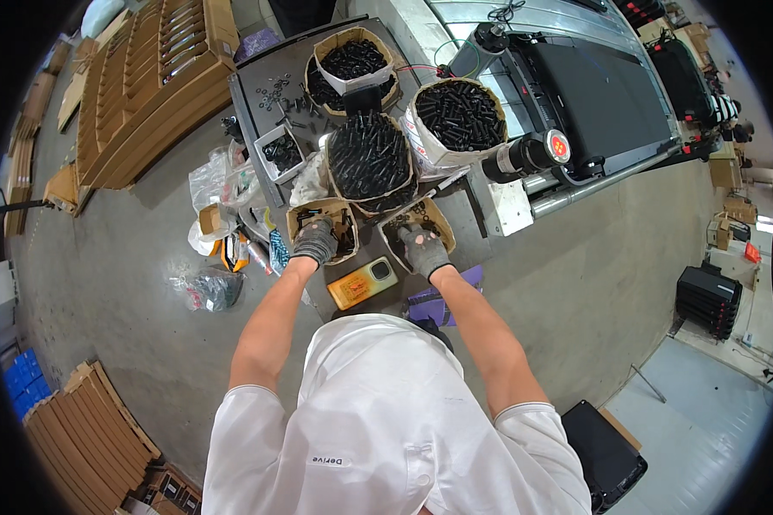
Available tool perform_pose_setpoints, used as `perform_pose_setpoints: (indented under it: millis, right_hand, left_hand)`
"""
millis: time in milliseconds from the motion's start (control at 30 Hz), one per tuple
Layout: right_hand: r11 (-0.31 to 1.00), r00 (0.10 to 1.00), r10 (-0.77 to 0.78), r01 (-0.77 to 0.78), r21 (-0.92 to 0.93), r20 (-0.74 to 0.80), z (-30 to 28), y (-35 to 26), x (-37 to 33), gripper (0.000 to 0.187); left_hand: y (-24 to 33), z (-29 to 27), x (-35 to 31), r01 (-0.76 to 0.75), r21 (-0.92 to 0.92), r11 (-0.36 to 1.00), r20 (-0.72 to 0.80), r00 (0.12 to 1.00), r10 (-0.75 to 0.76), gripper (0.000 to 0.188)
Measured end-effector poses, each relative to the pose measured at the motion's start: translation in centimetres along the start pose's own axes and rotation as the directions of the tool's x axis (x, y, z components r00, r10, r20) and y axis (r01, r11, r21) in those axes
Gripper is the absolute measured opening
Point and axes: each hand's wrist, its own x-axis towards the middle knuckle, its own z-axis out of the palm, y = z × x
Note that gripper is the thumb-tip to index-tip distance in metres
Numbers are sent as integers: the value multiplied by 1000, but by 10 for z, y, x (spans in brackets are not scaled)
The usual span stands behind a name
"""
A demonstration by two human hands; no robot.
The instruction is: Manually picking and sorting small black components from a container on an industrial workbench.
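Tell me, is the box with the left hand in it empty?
Not empty: black parts lie inside the box, beside the gloved left hand.

Grey floor [593,257], glossy — brown cardboard stacks [146,94] left — pale flooring [704,421] lower right.

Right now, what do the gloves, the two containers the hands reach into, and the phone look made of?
Left glove and right glove: likely knit fabric, matte grey; mottled surface, snug fit.
Left container and right container: probably cardboard or heavy paper; dull tan walls, uneven edges.
Phone: smooth yellow-orange back, maybe plastic or glass; can't tell which.
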Motion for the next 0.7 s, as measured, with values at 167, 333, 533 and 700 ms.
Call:
perform_pose_setpoints:
  millis: [167, 333, 533, 700]
  right_hand:
    - [776, 950, 254, -313, 548, 183, -7, 23, 10, 17]
    - [526, 949, 144, -313, 790, 281, -17, 38, 9, 22]
    - [-469, 931, -81, -352, 810, 357, -32, 42, -11, 28]
    - [-629, 941, -27, -278, 726, 337, -60, 13, -23, 32]
  left_hand:
    - [-2, 5, -3, -121, 159, 980, -134, 981, 143, 44]
    - [2, 4, -1, -219, 231, 948, 4, 974, 224, 43]
    - [5, -1, -10, -431, 321, 843, 10, 892, 453, 48]
    - [3, -11, -8, -449, 349, 823, 171, 893, 415, 48]
